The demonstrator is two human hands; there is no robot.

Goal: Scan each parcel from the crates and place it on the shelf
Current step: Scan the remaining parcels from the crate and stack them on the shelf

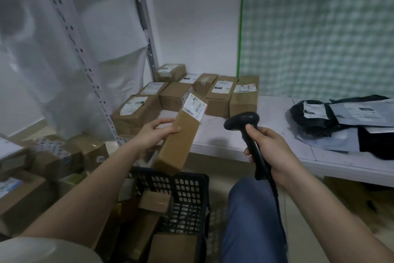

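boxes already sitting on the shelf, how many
8 boxes on the shelf: three along the left, one in the middle, four behind to the right. More may be hidden behind.

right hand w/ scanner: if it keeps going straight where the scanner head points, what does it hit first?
Probably the long parcel held in the left hand: the scanner in the right hand aims left toward its label. Depth is unclear; it might pass behind.

Bare forearms [89,188], blue trousers [249,220]

Green-and-white checked cloth [319,28] hangs on the wall before me; my blue trouser leg [249,220] shows below.
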